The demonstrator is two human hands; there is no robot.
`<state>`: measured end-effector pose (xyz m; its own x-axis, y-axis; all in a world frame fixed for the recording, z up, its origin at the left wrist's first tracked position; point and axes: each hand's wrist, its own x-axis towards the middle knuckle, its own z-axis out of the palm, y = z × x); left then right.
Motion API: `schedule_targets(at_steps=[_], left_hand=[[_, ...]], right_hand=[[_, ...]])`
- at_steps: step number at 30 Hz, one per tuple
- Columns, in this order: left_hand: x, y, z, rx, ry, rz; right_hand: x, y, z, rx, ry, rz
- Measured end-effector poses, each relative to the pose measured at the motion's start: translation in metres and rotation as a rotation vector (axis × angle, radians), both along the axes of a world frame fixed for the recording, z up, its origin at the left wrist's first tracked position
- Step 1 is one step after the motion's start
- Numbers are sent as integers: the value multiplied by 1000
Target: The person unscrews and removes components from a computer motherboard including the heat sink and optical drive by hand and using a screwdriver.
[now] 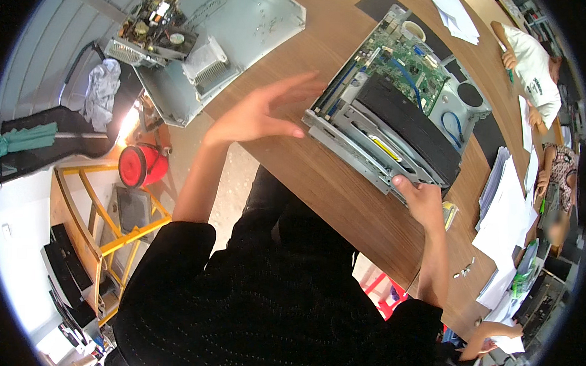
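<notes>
An opened computer case (365, 156) lies on the wooden table, its green circuit board (410, 71) facing up. A black drive bay (405, 122) crosses its middle, and blue cables run over the board and the metal floor. My right hand (421, 199) grips the case's near right corner, thumb on the front metal edge, fingers hidden beneath or behind it. Beside the left end of the case, my left hand (266, 111) is open with fingers stretched toward it; it holds nothing. Whether its fingertips touch the case I cannot tell.
A grey metal cover (260, 20) with an exposed power supply (159, 30) stands at the far left. Paper stacks (508, 203) lie on the right, near small white pieces (464, 268). Other people sit along the right side. A red bucket (142, 165) is on the floor at left.
</notes>
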<state>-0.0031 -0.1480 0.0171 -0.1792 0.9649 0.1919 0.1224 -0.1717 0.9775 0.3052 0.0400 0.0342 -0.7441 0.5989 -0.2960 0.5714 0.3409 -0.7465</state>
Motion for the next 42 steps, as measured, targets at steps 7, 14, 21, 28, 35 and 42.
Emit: schedule_targets(at_steps=[7, 14, 21, 28, 35, 42], left_hand=[[14, 1, -24, -64, -18, 59], [9, -8, -28, -97, 126, 165], [21, -11, -41, 22, 228, 226], [23, -10, -26, -45, 289, 226], [4, -8, -14, -245, -95, 186], [6, 55, 46, -124, 300, 33]], right_hand=[[1, -9, -12, -168, 125, -131], [1, -20, -26, -63, 462, -351], [-25, -18, -52, 65, 968, -507], [-23, -16, -24, 146, 1141, -698], [67, 9, 7, 227, 1294, -740], [85, -14, -2, -147, 1338, -972]])
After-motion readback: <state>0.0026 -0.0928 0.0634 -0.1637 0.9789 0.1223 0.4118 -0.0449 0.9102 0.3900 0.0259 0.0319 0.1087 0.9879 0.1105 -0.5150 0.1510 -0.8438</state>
